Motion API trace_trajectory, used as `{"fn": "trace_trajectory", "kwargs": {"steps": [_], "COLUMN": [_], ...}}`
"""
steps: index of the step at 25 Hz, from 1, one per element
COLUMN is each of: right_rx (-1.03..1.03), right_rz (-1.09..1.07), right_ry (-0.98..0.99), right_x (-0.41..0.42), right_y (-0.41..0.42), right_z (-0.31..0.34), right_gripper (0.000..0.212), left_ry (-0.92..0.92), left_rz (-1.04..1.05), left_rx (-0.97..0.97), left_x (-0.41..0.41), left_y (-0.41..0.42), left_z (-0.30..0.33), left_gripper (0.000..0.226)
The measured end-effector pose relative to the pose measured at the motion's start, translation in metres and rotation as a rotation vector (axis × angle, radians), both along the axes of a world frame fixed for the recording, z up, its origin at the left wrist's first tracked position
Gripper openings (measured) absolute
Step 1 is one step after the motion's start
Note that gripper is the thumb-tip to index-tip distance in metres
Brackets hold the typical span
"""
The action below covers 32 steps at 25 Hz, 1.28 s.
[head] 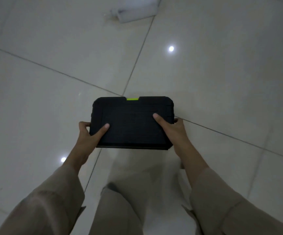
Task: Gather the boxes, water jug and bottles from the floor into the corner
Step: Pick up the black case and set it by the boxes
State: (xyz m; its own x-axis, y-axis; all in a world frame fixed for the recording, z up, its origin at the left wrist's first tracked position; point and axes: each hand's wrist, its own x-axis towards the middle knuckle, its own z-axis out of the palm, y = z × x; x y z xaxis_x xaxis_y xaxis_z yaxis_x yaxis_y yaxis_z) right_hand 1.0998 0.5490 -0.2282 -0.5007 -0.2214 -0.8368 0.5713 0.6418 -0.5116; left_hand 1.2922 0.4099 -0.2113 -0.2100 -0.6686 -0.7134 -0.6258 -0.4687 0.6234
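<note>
We hold a flat black box [132, 122] in front of us, above the pale tiled floor [52, 73], with its broad face up. Our left hand [90, 133] grips its near left corner, thumb on top and fingers wrapped around the side. Our right hand [171, 128] grips the near right corner the same way, thumb lying on the top face. A small yellow-green tab [132, 99] sits at the middle of the far edge. Farther off, near the top of the view, a white box [135, 11] lies on the floor, well apart from us. Beige sleeves [52, 200] cover our forearms.
</note>
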Motion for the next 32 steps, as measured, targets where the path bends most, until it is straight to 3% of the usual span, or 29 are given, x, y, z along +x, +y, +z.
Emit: {"fn": "trace_trajectory", "kwargs": {"steps": [6, 14, 17, 22, 25, 28, 32], "right_rx": [0.054, 0.01, 0.002, 0.037, 0.077, 0.084, 0.069], "right_rz": [-0.408, -1.054, -1.214, -1.457, -1.559, -1.621, -1.674], "right_ry": [0.048, 0.124, 0.172, 0.175, 0.126, 0.076, 0.047], "right_x": [-0.061, -0.083, -0.074, -0.035, -0.011, 0.001, -0.011], "right_y": [0.155, 0.353, 0.412, 0.505, 0.552, 0.596, 0.652], "right_z": [0.077, 0.165, 0.191, 0.217, 0.218, 0.209, 0.174], "right_gripper": [0.074, 0.076, 0.097, 0.076, 0.074, 0.077, 0.063], "left_ry": [0.065, 0.199, 0.241, 0.235, 0.19, 0.139, 0.1], "left_rz": [-0.402, -1.038, -1.192, -1.42, -1.54, -1.652, -1.721], "left_rx": [0.048, 0.138, 0.157, 0.23, 0.282, 0.309, 0.284], "left_x": [-0.137, -0.322, -0.348, -0.356, -0.359, -0.37, -0.39], "left_y": [0.083, 0.248, 0.321, 0.433, 0.495, 0.554, 0.62], "left_z": [0.07, 0.152, 0.177, 0.199, 0.199, 0.189, 0.154], "left_gripper": [0.051, 0.058, 0.058, 0.058, 0.059, 0.063, 0.063]}}
